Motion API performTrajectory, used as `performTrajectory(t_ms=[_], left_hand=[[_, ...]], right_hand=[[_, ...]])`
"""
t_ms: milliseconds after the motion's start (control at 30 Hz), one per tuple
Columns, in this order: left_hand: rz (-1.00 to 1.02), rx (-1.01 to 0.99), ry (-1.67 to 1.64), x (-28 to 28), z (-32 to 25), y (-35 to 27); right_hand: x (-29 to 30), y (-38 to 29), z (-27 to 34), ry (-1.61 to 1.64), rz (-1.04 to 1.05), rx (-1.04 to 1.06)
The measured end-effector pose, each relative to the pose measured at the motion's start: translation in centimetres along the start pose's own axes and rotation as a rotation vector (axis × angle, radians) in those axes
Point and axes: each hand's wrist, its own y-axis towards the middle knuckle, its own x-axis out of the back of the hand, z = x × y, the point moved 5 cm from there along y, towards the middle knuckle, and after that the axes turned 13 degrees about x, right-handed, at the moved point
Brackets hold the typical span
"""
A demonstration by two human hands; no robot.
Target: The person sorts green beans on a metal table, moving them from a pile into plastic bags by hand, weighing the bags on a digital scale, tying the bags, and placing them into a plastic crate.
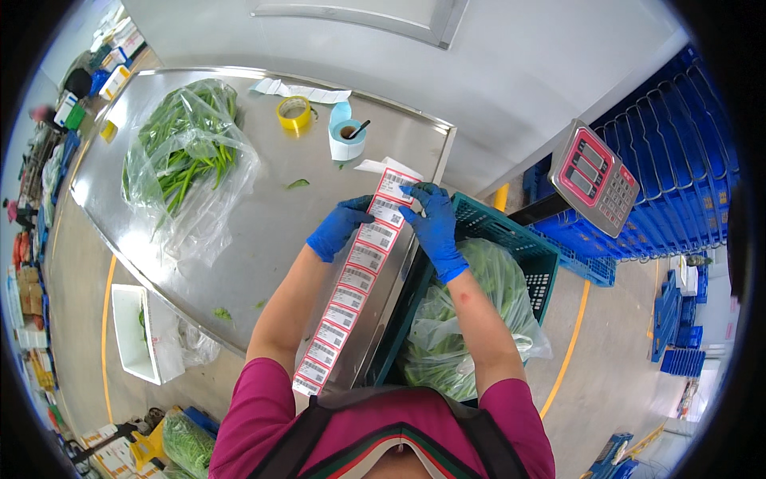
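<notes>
A long strip of red-bordered printed labels (349,297) runs from the table's right side down toward my chest. My left hand (342,229), in a blue glove, grips the strip's left edge near its upper end. At the opposite edge is my right hand (435,223), also gloved, with its thumb and forefinger at the upper labels; whether they pinch one is unclear. Just beyond the strip's top lies some white backing paper (383,166). Below my right forearm, a green plastic crate (541,263) holds clear bags of green vegetables (488,269).
The stainless steel table (281,239) carries a clear bag of long green peppers (185,143), yellow tape (294,114), a label roll (347,139) with a pen-like object inside and paper strips (299,91). A scale display (594,178) stands right, before blue crates (670,149). A foam box (140,335) sits on the floor.
</notes>
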Motion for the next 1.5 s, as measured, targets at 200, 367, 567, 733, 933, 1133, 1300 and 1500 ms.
performTrajectory(t_ms=[200, 367, 567, 733, 933, 1133, 1300, 1500], left_hand=[[0.032, -0.056, -0.128, -0.2, -0.7, 0.0], [-0.065, -0.092, 0.05, -0.8, -1.0, 0.3], [-0.098, -0.067, 0.274, -1.0, -2.2, 1.6], [0.086, -0.047, 0.324, -1.2, -2.2, 3.2], [0.115, 0.009, 0.391, -0.1, -0.6, 7.3], [-0.097, -0.254, 0.357, 4.2, -4.6, 14.4], [-0.565, -0.398, 1.275, 10.7, -4.4, 20.4], [-0.566, -0.582, 1.041, -9.8, 1.5, 6.7]], right_hand=[[0.0, 1.9, 1.3, -0.208, 0.111, 0.097], [-1.1, 3.0, 1.2, -0.247, 0.273, 0.116], [-1.0, 4.1, -1.6, -0.128, 0.291, 0.101], [-0.6, 4.2, -4.1, -0.144, 0.261, -0.037], [4.8, -2.0, -17.5, 0.424, -0.402, -0.463], [20.3, -9.5, -8.7, -0.4, -0.436, -0.321], [23.0, -18.4, -7.1, -0.824, -0.103, -0.138], [17.5, -17.6, -6.6, -0.742, 0.157, 0.028]])
